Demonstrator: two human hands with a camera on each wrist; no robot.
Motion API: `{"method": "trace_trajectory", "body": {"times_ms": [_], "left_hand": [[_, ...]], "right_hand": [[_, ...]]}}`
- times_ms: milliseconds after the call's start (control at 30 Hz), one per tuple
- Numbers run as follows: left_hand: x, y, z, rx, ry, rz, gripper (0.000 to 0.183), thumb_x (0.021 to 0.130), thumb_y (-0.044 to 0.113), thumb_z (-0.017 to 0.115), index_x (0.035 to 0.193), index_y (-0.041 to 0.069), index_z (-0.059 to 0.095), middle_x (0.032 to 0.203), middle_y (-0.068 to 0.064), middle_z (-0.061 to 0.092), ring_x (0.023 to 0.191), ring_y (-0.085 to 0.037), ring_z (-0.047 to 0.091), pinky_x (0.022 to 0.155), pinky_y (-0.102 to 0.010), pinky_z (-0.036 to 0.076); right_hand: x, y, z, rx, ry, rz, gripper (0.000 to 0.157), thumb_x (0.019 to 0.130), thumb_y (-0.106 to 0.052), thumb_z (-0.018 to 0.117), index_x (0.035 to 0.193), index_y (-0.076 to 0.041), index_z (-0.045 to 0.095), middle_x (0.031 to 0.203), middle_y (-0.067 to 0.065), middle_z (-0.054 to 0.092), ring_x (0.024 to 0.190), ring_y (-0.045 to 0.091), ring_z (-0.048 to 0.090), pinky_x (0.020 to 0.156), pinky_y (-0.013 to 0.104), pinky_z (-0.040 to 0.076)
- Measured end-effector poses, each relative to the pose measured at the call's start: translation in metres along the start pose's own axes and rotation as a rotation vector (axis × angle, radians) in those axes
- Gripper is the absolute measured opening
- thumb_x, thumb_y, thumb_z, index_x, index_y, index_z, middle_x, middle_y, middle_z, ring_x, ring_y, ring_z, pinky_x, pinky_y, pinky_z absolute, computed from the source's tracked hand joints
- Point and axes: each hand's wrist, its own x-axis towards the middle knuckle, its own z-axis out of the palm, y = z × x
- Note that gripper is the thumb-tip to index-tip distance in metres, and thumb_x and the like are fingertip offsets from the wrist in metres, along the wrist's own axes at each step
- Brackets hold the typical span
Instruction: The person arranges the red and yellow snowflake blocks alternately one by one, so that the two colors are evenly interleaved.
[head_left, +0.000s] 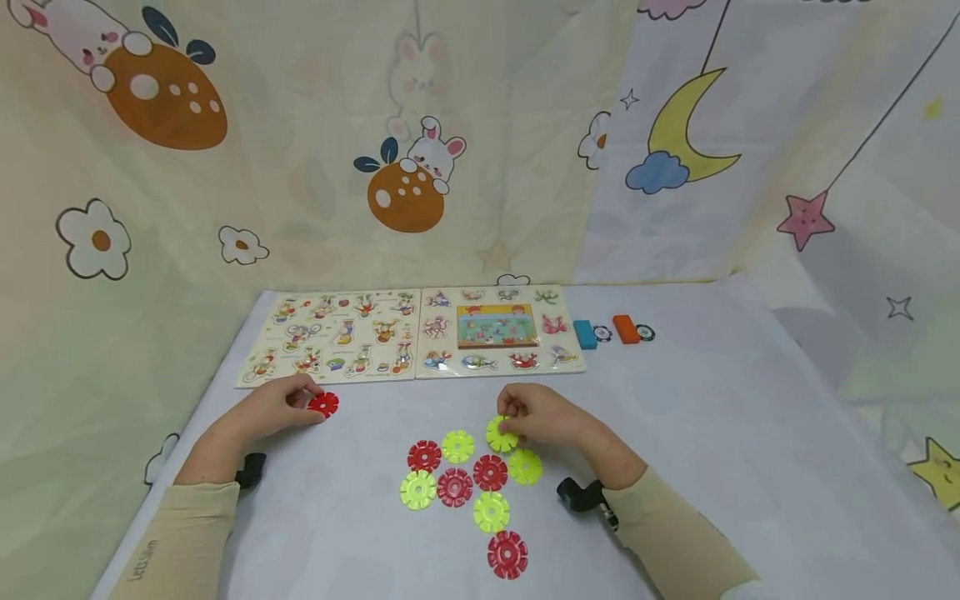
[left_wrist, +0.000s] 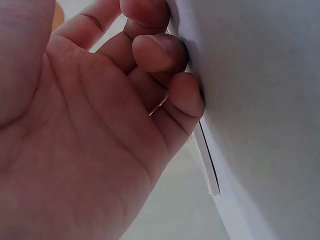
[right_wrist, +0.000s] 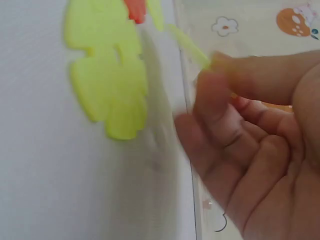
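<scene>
On the left of the table, my left hand (head_left: 276,408) holds a red interlocking disc (head_left: 326,405) by its left side, between thumb and fingers. The left wrist view shows that hand's curled fingers (left_wrist: 160,55) down by the tabletop; the disc is hidden there. My right hand (head_left: 546,414) pinches a yellow-green interlocking disc (head_left: 498,436) between thumb and index finger. In the right wrist view this disc (right_wrist: 190,46) appears edge-on, tilted off the table. Below it a group of notched discs lies flat, including a yellow-green disc (head_left: 525,467) and a red disc (head_left: 491,472).
Two picture puzzle boards (head_left: 341,337) (head_left: 491,363) stretch along the back of the table. Right of them are a blue block (head_left: 585,335), an orange block (head_left: 626,329) and two small black-and-white round pieces. One red disc (head_left: 507,555) lies nearest the front.
</scene>
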Motion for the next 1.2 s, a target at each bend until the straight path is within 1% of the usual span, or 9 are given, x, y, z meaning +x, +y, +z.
{"method": "trace_trajectory", "body": {"times_ms": [100, 233, 400, 500, 600, 767, 967, 1067, 1200], "left_hand": [[0.000, 0.001, 0.000, -0.003, -0.004, -0.005, 0.038, 0.075, 0.033, 0.079, 0.103, 0.015, 0.061, 0.076, -0.005, 0.048, 0.073, -0.021, 0.045, 0.062, -0.032, 0.037], [0.000, 0.002, 0.000, 0.003, -0.007, -0.010, 0.038, 0.076, 0.034, 0.079, 0.103, 0.015, 0.061, 0.075, -0.005, 0.048, 0.073, -0.020, 0.045, 0.061, -0.032, 0.036], [0.000, 0.001, -0.001, -0.009, -0.013, -0.031, 0.039, 0.075, 0.035, 0.079, 0.103, 0.015, 0.061, 0.077, -0.006, 0.048, 0.074, -0.021, 0.045, 0.061, -0.032, 0.036], [0.000, 0.000, -0.002, -0.015, -0.014, -0.039, 0.039, 0.075, 0.035, 0.078, 0.104, 0.015, 0.060, 0.078, -0.007, 0.048, 0.075, -0.021, 0.045, 0.061, -0.033, 0.036], [0.001, 0.001, -0.002, -0.019, -0.010, -0.052, 0.039, 0.075, 0.035, 0.079, 0.103, 0.015, 0.061, 0.077, -0.007, 0.047, 0.075, -0.021, 0.045, 0.061, -0.033, 0.036], [0.001, 0.003, -0.001, -0.021, -0.018, -0.037, 0.039, 0.075, 0.035, 0.079, 0.103, 0.014, 0.061, 0.075, -0.006, 0.048, 0.073, -0.021, 0.045, 0.061, -0.032, 0.036], [0.003, 0.001, 0.000, -0.038, -0.024, -0.052, 0.040, 0.074, 0.035, 0.080, 0.102, 0.015, 0.060, 0.076, -0.006, 0.047, 0.074, -0.021, 0.045, 0.061, -0.033, 0.036], [0.005, 0.000, 0.000, -0.042, -0.018, -0.061, 0.040, 0.073, 0.035, 0.080, 0.102, 0.015, 0.060, 0.076, -0.007, 0.048, 0.074, -0.021, 0.045, 0.062, -0.034, 0.036], [0.005, -0.004, 0.000, -0.041, -0.022, -0.063, 0.041, 0.073, 0.037, 0.080, 0.102, 0.016, 0.060, 0.075, -0.006, 0.048, 0.074, -0.021, 0.045, 0.063, -0.034, 0.036]], "right_hand": [[0.000, -0.002, -0.007, 0.138, -0.007, -0.004, 0.019, 0.089, -0.015, 0.065, 0.108, -0.010, 0.063, 0.087, 0.010, 0.057, 0.067, 0.024, 0.062, 0.066, 0.037, 0.052], [-0.006, -0.009, -0.016, 0.248, -0.023, -0.022, 0.033, 0.091, -0.015, 0.063, 0.124, -0.016, 0.062, 0.103, 0.010, 0.057, 0.082, 0.026, 0.064, 0.077, 0.036, 0.052], [-0.013, -0.025, -0.023, 0.284, -0.007, -0.051, 0.032, 0.089, -0.020, 0.066, 0.121, -0.027, 0.064, 0.113, 0.003, 0.060, 0.094, 0.024, 0.061, 0.080, 0.035, 0.050], [-0.010, -0.038, -0.022, 0.345, -0.009, -0.067, 0.032, 0.088, -0.019, 0.067, 0.119, -0.026, 0.066, 0.111, 0.008, 0.059, 0.093, 0.026, 0.062, 0.080, 0.036, 0.051], [-0.004, -0.053, -0.018, 0.418, -0.023, -0.067, 0.031, 0.088, -0.016, 0.068, 0.118, -0.021, 0.067, 0.108, 0.014, 0.057, 0.086, 0.029, 0.066, 0.078, 0.037, 0.052], [0.013, -0.076, -0.006, 0.470, -0.015, -0.046, 0.030, 0.087, -0.014, 0.068, 0.118, -0.016, 0.067, 0.109, 0.014, 0.057, 0.081, 0.030, 0.068, 0.073, 0.036, 0.053], [0.046, -0.097, 0.014, 0.482, 0.036, -0.033, 0.035, 0.087, -0.010, 0.067, 0.122, -0.011, 0.064, 0.110, 0.010, 0.055, 0.081, 0.026, 0.069, 0.073, 0.036, 0.053], [0.067, -0.107, 0.028, 0.470, 0.065, -0.008, 0.036, 0.087, -0.009, 0.067, 0.123, -0.009, 0.063, 0.106, 0.010, 0.057, 0.082, 0.026, 0.069, 0.076, 0.038, 0.052], [0.097, -0.120, 0.055, 0.428, 0.088, 0.041, 0.035, 0.085, -0.006, 0.068, 0.120, -0.006, 0.064, 0.101, 0.007, 0.057, 0.082, 0.031, 0.068, 0.076, 0.040, 0.052]]}}
